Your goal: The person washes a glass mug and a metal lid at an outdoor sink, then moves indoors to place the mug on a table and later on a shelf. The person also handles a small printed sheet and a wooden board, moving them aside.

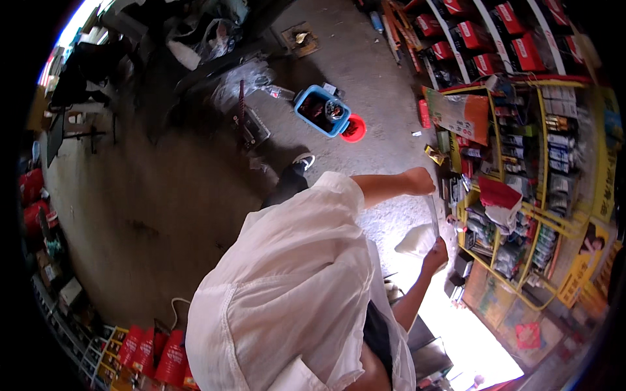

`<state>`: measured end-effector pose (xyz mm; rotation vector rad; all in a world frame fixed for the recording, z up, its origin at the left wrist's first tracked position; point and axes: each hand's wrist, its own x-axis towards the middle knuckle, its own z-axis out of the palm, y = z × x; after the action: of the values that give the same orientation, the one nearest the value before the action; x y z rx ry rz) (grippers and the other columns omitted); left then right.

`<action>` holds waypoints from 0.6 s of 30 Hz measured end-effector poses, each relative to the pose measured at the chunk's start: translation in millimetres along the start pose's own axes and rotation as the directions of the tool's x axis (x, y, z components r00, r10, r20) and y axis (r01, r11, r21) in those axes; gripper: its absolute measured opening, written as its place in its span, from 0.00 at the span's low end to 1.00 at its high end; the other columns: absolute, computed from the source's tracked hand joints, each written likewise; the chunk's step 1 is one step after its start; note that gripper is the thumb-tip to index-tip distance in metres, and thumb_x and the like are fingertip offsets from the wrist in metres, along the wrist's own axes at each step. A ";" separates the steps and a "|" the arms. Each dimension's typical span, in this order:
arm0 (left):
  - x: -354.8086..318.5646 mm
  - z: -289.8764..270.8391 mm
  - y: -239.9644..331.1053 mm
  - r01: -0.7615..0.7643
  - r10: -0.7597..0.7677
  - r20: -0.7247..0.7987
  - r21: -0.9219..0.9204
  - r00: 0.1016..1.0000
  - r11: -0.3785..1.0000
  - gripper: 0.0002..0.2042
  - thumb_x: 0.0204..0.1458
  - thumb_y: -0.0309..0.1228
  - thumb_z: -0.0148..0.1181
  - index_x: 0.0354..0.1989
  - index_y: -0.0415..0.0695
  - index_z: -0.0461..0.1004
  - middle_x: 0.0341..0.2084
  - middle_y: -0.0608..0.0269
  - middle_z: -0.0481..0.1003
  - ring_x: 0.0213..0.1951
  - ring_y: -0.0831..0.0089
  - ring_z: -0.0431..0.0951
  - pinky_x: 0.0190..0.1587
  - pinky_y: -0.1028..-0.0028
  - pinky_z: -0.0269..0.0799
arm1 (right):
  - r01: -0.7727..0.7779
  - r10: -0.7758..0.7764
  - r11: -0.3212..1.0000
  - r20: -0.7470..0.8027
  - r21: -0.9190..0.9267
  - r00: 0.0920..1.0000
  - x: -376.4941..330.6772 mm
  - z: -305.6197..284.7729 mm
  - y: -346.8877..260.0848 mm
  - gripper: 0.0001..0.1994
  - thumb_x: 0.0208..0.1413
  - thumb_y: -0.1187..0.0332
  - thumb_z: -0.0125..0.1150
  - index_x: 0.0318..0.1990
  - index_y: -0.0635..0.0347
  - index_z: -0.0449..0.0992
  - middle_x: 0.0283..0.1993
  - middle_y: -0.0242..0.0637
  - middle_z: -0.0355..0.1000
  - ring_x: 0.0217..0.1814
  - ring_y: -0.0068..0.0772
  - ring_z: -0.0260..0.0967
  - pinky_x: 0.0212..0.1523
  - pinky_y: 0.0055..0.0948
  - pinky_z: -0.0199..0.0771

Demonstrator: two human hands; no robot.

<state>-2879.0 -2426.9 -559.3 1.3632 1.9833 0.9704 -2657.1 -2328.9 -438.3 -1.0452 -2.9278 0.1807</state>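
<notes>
My left hand (419, 182), at the end of a bare forearm from a white sleeve, is closed in a fist. A thin, pale strip runs from it down to my right hand (435, 256), whose fingers are closed too. Between and beside the hands hangs a limp white sheet-like thing (415, 241); whether it is a bag or a cloth I cannot tell. Both hands appear to grip its edge, pulled taut between them. Bright light washes out the floor beneath, and the fingertips are too small to make out.
Yellow shelving (544, 137) packed with small goods stands on the right, below racks of red boxes (479, 36). A blue tub (319, 111) and a red bucket (354, 129) stand on the concrete floor ahead. Red drums (171, 358) line the lower left.
</notes>
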 end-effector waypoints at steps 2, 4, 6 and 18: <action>-9.5 -0.6 -24.7 0.054 -0.055 -0.026 -0.037 0.998 0.998 0.11 0.48 0.37 0.47 0.30 0.46 0.75 0.23 0.53 0.75 0.31 0.53 0.76 0.34 0.57 0.71 | 0.018 -0.020 1.000 0.082 0.020 0.996 20.9 2.7 -16.5 0.09 0.54 0.65 0.54 0.40 0.53 0.77 0.31 0.45 0.74 0.29 0.45 0.71 0.29 0.35 0.69; -25.6 3.6 -52.6 0.146 -0.152 -0.061 -0.096 0.987 0.985 0.13 0.50 0.40 0.46 0.30 0.45 0.74 0.24 0.51 0.75 0.31 0.53 0.76 0.35 0.56 0.71 | 0.083 -0.090 0.994 0.116 0.068 0.989 38.5 13.9 -25.1 0.10 0.54 0.64 0.54 0.42 0.53 0.76 0.33 0.45 0.74 0.30 0.45 0.71 0.30 0.35 0.69; -50.9 14.6 -87.9 0.348 -0.381 -0.096 -0.253 0.919 0.903 0.16 0.51 0.43 0.45 0.30 0.44 0.75 0.24 0.50 0.74 0.31 0.52 0.76 0.35 0.57 0.70 | 0.074 -0.070 0.997 0.195 -0.015 0.978 52.8 21.3 -36.3 0.14 0.54 0.63 0.55 0.47 0.55 0.74 0.35 0.46 0.74 0.33 0.46 0.72 0.33 0.37 0.68; -396.8 138.4 -211.7 0.508 -0.951 -0.217 -0.858 -0.219 0.079 0.12 0.53 0.36 0.48 0.38 0.41 0.70 0.29 0.44 0.73 0.36 0.48 0.73 0.36 0.59 0.65 | 0.033 -0.088 0.991 0.433 0.133 0.897 24.0 131.4 -23.3 0.14 0.53 0.65 0.56 0.45 0.62 0.73 0.38 0.48 0.74 0.37 0.42 0.72 0.39 0.33 0.70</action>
<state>-2754.2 -2812.4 -798.6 -1.1497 2.2142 1.2666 -2698.9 -2344.7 -566.3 -1.0045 -3.2787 0.6708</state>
